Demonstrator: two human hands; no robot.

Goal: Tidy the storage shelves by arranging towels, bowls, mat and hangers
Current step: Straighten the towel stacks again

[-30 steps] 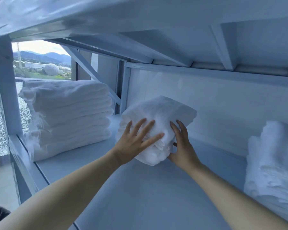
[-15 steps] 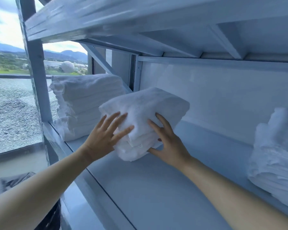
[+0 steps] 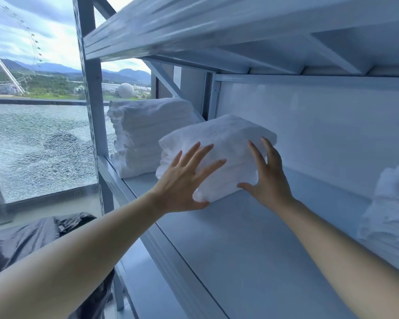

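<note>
A small stack of folded white towels (image 3: 221,139) rests on the white metal shelf board (image 3: 251,249), close to the back panel. My left hand (image 3: 184,180) lies flat against its front face with the fingers spread. My right hand (image 3: 270,176) presses the stack's right front corner, fingers up the side and thumb at the bottom edge. Neither hand closes around the towels. A taller stack of white towels (image 3: 145,134) stands at the shelf's left end, just left of the small stack. Another pile of white towels (image 3: 392,203) sits at the right edge of view.
The shelf above (image 3: 217,26) hangs low over the towels. A perforated upright post (image 3: 90,100) marks the shelf's left front corner. Beyond it is a cracked glass pane (image 3: 32,146), and a black plastic bag (image 3: 32,238) lies low on the left.
The small stack has slid left along the shelf toward the taller stack. Both hands moved with it, and their fingers are now spread wider. My view has swung to the left.
</note>
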